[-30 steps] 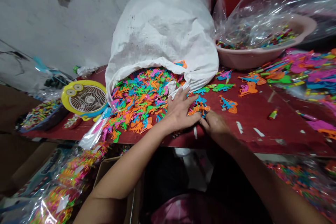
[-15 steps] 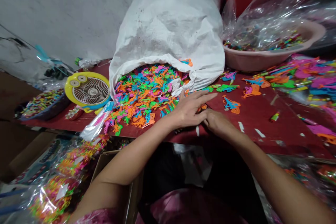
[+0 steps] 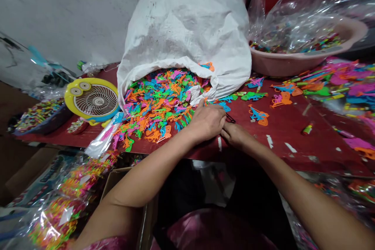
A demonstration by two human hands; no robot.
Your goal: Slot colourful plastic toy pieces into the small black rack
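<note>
My left hand [image 3: 209,122] is at the table's front edge beside the heap of small plastic toys [image 3: 158,115], its fingers curled inward. My right hand [image 3: 234,133] meets it from the right, fingers bent and pressed close to the left fingertips. Whatever lies between the hands is hidden by them. A small dark, thin-framed piece [image 3: 231,118] shows just beyond where they meet; I cannot tell whether either hand grips it. The toys, in orange, green, blue and pink, spill from a large white sack [image 3: 187,27] behind the hands.
A yellow fan [image 3: 92,100] stands left of the sack, beside a dark basin [image 3: 41,119] of small pieces. At right are a pink basin [image 3: 281,62], loose toys [image 3: 258,115] and a colourful pile [image 3: 345,86]. Filled plastic bags [image 3: 55,218] sit below the table's left side.
My left hand's fingers were stretched out over the right hand; now they are curled in. A dark thin piece has come into sight beyond the hands. The view has shifted slightly.
</note>
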